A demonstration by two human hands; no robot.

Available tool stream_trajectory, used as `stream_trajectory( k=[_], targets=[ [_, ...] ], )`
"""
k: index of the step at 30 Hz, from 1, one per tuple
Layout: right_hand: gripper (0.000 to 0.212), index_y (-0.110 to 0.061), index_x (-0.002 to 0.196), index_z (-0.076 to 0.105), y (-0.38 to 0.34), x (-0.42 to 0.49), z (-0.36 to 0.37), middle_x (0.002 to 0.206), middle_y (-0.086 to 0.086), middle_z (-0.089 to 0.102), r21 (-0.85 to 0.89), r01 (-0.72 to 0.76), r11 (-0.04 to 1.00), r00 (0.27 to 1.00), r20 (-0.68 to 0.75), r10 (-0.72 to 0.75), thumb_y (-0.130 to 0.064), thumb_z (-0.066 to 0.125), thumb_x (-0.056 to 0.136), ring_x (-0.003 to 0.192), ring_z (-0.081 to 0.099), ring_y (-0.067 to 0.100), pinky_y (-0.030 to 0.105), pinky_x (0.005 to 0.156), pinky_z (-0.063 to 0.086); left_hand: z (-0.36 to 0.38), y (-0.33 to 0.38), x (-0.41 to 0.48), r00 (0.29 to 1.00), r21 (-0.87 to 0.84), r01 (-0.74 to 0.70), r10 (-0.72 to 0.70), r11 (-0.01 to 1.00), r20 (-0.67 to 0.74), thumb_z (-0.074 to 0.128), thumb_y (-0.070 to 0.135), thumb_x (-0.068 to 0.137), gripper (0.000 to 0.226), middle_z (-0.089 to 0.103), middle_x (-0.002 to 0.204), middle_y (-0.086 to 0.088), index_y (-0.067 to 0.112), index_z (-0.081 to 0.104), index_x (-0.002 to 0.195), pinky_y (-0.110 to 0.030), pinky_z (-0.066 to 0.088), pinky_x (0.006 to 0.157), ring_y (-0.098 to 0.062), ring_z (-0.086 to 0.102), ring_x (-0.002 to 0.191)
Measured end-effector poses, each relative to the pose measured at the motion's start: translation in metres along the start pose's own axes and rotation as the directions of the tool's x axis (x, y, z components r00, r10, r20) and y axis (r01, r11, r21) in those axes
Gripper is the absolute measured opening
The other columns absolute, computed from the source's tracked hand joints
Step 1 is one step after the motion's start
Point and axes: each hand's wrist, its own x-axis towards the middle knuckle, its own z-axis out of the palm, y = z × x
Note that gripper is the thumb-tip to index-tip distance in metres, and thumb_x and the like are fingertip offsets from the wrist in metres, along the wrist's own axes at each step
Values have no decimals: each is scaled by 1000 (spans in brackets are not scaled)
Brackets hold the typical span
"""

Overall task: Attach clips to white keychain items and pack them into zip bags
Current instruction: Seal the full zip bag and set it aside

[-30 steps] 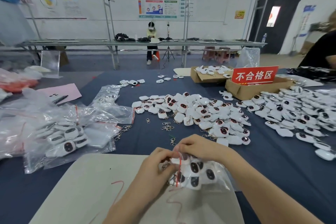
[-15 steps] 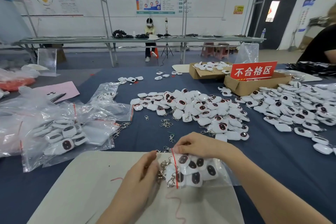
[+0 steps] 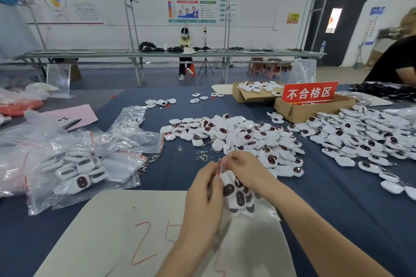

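A clear zip bag (image 3: 239,198) filled with several white keychain items sits in front of me, above a white board (image 3: 126,231) marked in red. My left hand (image 3: 203,200) and my right hand (image 3: 247,172) both pinch the bag's red-striped top edge. A heap of loose white keychain items (image 3: 234,137) lies just behind my hands. Loose metal clips (image 3: 202,156) lie on the blue cloth between the heap and my hands.
Filled and empty zip bags (image 3: 74,164) pile up at the left. More white items (image 3: 364,139) spread at the right. Two cardboard boxes (image 3: 299,110) and a red sign (image 3: 309,93) stand behind. A person in black sits at the far right.
My left hand has come back up to the bag's top edge, meeting my right hand there. The bag has turned more upright and risen off the board.
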Motion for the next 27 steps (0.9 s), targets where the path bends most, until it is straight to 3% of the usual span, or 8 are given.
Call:
stream_trajectory(
  k=[3, 5, 9, 12, 15, 19, 23, 27],
  targets=[
    [22, -24, 84, 63, -12, -3, -4, 86, -8, 71, 128, 63, 990, 993, -108, -49, -22, 53, 103, 86, 69, 8, 26, 83, 50, -1, 20, 23, 997, 51, -79, 78, 996, 20, 49, 12, 103, 31, 63, 100, 10, 34, 59, 122, -15, 47, 71, 5, 59, 77],
    [24, -21, 85, 63, -19, -6, -6, 83, -9, 71, 228, 94, 969, 984, -172, -55, -17, 49, 105, 76, 71, 1, 15, 71, 51, -2, 33, 38, 997, 42, -57, 54, 998, 63, 48, 16, 104, 30, 61, 97, 10, 32, 60, 126, -11, 43, 63, 4, 55, 68],
    [23, -16, 91, 63, -23, -12, -10, 83, -8, 72, 388, 107, 916, 964, -264, 0, -16, 45, 106, 70, 69, -7, 10, 52, 47, -23, 56, 55, 986, 43, -166, 167, 985, -11, 47, 13, 104, 35, 68, 109, 19, 43, 64, 113, -7, 44, 73, 7, 61, 84],
    [23, -16, 93, 61, -21, -11, -10, 95, 0, 77, 490, 49, 870, 969, -235, 78, -25, 45, 107, 85, 74, 4, 28, 64, 55, -50, 42, 49, 970, 8, -150, 148, 989, -193, 49, 17, 105, 31, 70, 107, 24, 43, 67, 104, -19, 48, 85, 1, 66, 98],
    [22, -18, 90, 63, -20, -7, -11, 96, -3, 78, 575, 41, 817, 964, -239, 119, -21, 49, 106, 88, 75, 11, 26, 73, 55, -52, 6, 25, 991, 2, 5, -5, 1000, -131, 55, 16, 103, 21, 71, 102, 20, 32, 68, 105, -31, 54, 92, -6, 66, 98],
    [24, -14, 85, 65, -23, -6, -4, 97, 8, 77, 712, 42, 701, 966, -209, 154, -13, 51, 104, 88, 75, 24, 32, 76, 60, -37, -15, 7, 999, 12, 31, -31, 999, 6, 62, 19, 99, 12, 73, 92, 18, 28, 70, 101, -8, 47, 70, 1, 66, 85],
    [22, -8, 92, 65, -23, -9, 2, 94, 8, 78, 788, 22, 616, 957, -195, 216, -18, 51, 105, 90, 76, 30, 33, 73, 61, -30, -12, 10, 999, 77, -47, 45, 996, 21, 63, 20, 98, 9, 74, 87, 11, 23, 71, 97, -8, 46, 69, 0, 68, 80],
    [21, -9, 102, 65, -21, -12, -3, 94, 5, 79, 804, 52, 592, 951, -220, 216, -26, 52, 104, 90, 76, 21, 28, 72, 61, -35, -1, 29, 983, 170, -151, 166, 974, -73, 64, 17, 98, 19, 74, 88, 13, 31, 71, 90, -8, 44, 71, 1, 66, 82]
  ],
)
